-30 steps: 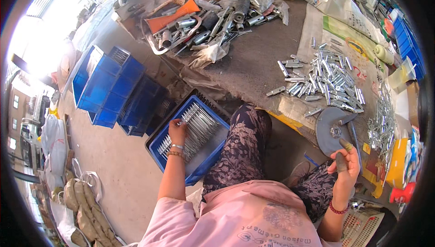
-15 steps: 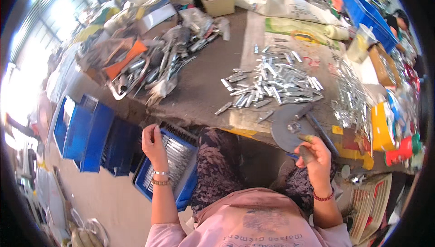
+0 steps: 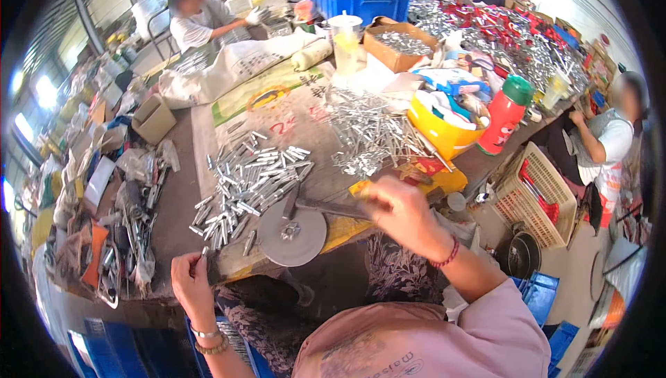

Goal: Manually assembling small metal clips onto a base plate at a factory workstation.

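Near the table's front edge, my left hand (image 3: 193, 288) pinches a small silver metal piece (image 3: 205, 251) between thumb and fingertips. To its right a round grey metal disc (image 3: 295, 241) lies at the edge, with a hammer (image 3: 322, 206) over it, its head resting on the disc. Curled fingers of my right hand (image 3: 406, 215), smeared by motion, are round the end of the hammer's handle. Beyond the disc spreads a pile of short silver metal pieces (image 3: 253, 173). A second pile of thinner metal parts (image 3: 368, 132) lies farther right.
A yellow container (image 3: 444, 128) and a red bottle with green cap (image 3: 505, 114) stand on the right. Behind are a cardboard box (image 3: 399, 48) and a blue bin (image 3: 361, 0). Tools and bags (image 3: 132, 204) crowd the left. Other people sit at far left and right.
My view has swung to the right. My right hand has come to the hammer's handle, and my left hand has moved from over the blue tray of metal pieces to the table edge.
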Motion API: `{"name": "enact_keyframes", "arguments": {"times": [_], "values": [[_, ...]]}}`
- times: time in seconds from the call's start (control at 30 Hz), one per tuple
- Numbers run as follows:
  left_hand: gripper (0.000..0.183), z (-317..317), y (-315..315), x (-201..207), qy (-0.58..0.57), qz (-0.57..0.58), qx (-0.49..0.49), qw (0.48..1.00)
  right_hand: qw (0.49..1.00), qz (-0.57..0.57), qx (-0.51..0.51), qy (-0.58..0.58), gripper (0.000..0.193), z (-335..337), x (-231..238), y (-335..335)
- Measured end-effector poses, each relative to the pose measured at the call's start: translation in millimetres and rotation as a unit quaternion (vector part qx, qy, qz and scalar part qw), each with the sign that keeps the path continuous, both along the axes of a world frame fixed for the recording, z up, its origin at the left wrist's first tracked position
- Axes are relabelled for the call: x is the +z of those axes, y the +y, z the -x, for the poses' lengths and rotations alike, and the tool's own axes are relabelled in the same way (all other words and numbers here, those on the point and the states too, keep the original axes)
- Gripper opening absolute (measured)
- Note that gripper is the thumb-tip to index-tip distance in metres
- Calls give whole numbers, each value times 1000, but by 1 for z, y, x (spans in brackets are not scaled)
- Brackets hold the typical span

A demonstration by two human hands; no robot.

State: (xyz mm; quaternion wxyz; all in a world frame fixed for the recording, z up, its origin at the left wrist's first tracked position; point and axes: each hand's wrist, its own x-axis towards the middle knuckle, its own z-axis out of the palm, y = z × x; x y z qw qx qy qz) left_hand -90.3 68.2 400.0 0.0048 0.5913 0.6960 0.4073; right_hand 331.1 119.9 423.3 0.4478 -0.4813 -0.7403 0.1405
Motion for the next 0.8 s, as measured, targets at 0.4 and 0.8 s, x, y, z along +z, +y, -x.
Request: {"name": "enact_keyframes", "arguments": {"times": [0.4,0.8], "values": [[14,-100,-5,26,10,31,-198,980,951,-87,-23,-295,18,-84,-14,91],[13,-115,14,17,13,14,-221,975,962,-140,175,-154,18,22,6,33]]}}
